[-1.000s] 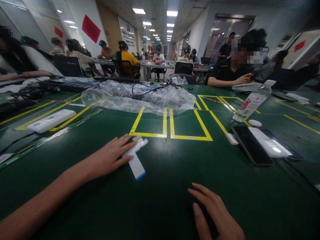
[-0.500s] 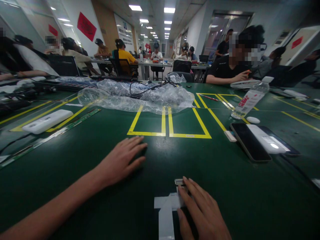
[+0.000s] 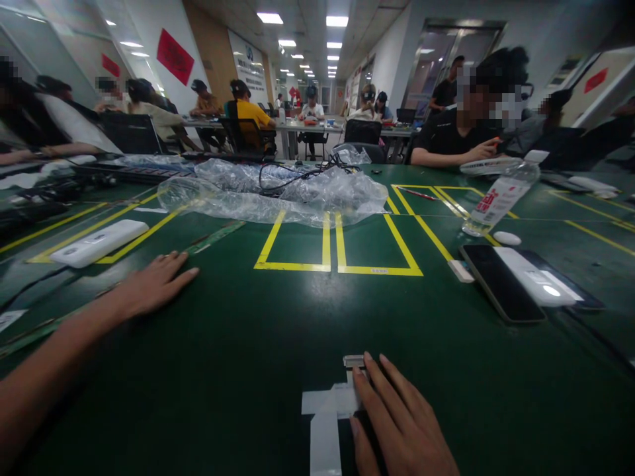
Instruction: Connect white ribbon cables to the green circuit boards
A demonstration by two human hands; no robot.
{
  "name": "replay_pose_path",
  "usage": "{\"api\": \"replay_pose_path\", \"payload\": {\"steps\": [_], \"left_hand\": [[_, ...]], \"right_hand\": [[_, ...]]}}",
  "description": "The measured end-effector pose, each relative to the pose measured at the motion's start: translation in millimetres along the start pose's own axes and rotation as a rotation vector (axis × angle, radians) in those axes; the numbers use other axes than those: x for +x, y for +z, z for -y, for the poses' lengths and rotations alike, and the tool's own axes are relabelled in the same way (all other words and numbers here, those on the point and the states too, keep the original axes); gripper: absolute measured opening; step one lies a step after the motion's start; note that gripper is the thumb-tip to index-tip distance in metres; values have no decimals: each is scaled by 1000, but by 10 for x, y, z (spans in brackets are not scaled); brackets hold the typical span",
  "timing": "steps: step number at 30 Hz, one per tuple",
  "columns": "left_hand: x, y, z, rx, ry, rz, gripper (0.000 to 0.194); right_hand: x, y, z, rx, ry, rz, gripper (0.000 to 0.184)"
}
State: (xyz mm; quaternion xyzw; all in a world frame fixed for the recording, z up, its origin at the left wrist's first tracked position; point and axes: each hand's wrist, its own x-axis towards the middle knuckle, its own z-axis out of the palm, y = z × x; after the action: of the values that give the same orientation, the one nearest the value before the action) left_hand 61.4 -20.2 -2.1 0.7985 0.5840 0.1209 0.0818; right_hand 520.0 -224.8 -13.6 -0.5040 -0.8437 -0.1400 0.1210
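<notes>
My left hand (image 3: 156,284) lies at the left, fingers stretched out and the thumb apart. It rests on or just over a long, thin green strip like a circuit board (image 3: 218,236), covering its middle; whether it presses on the strip I cannot tell. Near the front edge of the view, my right hand (image 3: 401,420) is spread flat. Its fingertips touch the side of white tape-like strips (image 3: 325,436) stuck on the green table and reach a small, pale, clear-looking piece (image 3: 353,361) at their far end. The palm hides part of these.
A white power bank-like device (image 3: 99,243) with a cable lies at the left. Crumpled clear plastic wrap (image 3: 278,192) with black cables is ahead, beyond yellow tape outlines (image 3: 292,266). To the right are a phone (image 3: 501,284), a water bottle (image 3: 499,198) and a seated person (image 3: 446,142).
My left hand has moved left, from the middle of the table to the long green strip. The strip's far end has shifted right. My right hand has stayed nearly in place.
</notes>
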Motion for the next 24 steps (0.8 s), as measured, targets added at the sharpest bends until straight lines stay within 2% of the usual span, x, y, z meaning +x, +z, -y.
{"api": "replay_pose_path", "payload": {"steps": [1, 2, 4, 6, 7, 9, 11, 16, 24], "left_hand": [[23, 80, -302, 67, -108, 77, 78], [26, 151, -636, 123, -143, 144, 77], [-54, 259, -1331, 143, 40, 212, 72], [-227, 320, -1934, 95, 254, 261, 70], [-326, 337, -2165, 65, 335, 284, 70], [-499, 358, -2459, 22, 435, 325, 72], [-598, 372, -2558, 8, 467, 350, 74], [-600, 395, -2506, 4, 468, 355, 75], [-610, 341, -2553, 29, 452, 399, 76]], "right_hand": [[1, 0, 4, -10, -8, 0, 49], [0, 3, 9, -18, -13, 1, 50], [-6, 14, 20, -27, -17, -3, 51], [-15, 28, 32, -33, -19, -12, 52], [-19, 34, 37, -36, -19, -16, 51], [-26, 43, 45, -45, -22, -18, 51], [-27, 48, 49, -56, -21, -15, 50], [-11, 72, 65, -79, -11, -37, 51], [-23, 97, 117, -60, 34, -50, 54]]}}
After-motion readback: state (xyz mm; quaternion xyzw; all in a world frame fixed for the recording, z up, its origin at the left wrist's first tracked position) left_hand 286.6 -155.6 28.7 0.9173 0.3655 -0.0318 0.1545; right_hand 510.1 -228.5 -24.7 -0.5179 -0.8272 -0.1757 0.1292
